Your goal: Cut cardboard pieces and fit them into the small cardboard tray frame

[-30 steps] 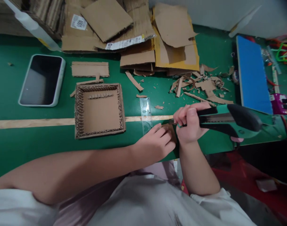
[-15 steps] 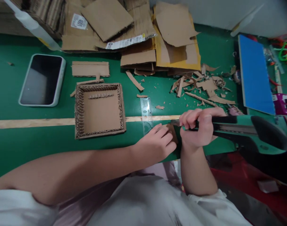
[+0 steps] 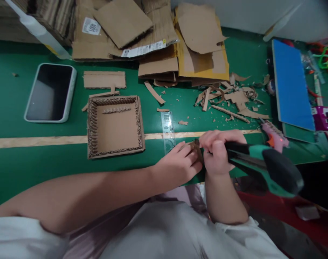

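Observation:
My right hand (image 3: 219,149) is wrapped round a green and black utility knife (image 3: 263,163), its handle sticking out to the right. The knife's tip end is at a small cardboard piece (image 3: 200,153) near the table's front edge. Fingers of my left hand (image 3: 180,163) press on that same piece from the left; it is mostly hidden under them. A clear ruler (image 3: 167,129) lies just beyond my left fingertips. To the left sits a square cardboard tray (image 3: 116,127) with corrugated walls and a loose corrugated strip inside.
A phone (image 3: 51,92) lies at the left. Cardboard sheets (image 3: 123,21) and a yellow-edged piece (image 3: 203,64) are stacked at the back. Cardboard scraps (image 3: 238,100) spread behind my right hand. A pink glue gun (image 3: 275,136) and a blue board (image 3: 293,84) are at the right.
My right hand has shifted slightly left, and the knife handle has swung toward me and left, uncovering the pink glue gun. My left hand has barely moved.

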The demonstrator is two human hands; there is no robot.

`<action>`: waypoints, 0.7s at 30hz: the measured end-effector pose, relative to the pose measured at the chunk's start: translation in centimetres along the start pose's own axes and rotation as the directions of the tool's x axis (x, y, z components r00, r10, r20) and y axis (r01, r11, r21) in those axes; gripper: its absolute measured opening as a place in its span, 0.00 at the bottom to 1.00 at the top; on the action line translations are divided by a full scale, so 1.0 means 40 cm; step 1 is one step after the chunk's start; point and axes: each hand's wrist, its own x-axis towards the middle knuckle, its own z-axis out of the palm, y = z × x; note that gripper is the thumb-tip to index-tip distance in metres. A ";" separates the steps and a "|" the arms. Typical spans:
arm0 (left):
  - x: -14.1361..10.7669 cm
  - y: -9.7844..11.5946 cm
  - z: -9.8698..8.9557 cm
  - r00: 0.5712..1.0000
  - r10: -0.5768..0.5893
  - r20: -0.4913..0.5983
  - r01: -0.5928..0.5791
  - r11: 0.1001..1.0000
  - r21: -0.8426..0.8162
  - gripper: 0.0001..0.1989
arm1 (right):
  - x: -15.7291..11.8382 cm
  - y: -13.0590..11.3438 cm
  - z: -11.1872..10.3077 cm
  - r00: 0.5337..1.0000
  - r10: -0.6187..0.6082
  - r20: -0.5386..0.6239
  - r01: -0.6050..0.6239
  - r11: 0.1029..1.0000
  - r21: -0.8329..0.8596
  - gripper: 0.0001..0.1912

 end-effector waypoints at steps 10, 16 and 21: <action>0.004 -0.001 -0.028 0.993 0.000 0.116 -0.001 1.000 0.009 0.10 | -0.115 -0.055 -0.119 0.972 -0.150 0.182 0.200 0.934 -0.298 0.03; 0.003 -0.002 -0.028 0.994 0.004 0.108 -0.005 1.000 0.014 0.10 | -0.202 -0.066 -0.180 0.952 -0.097 0.290 0.248 0.801 -0.544 0.19; 0.004 -0.004 -0.023 0.993 -0.002 0.115 0.000 1.000 0.015 0.10 | -0.253 -0.039 -0.177 0.933 -0.180 0.312 0.339 0.731 -0.592 0.20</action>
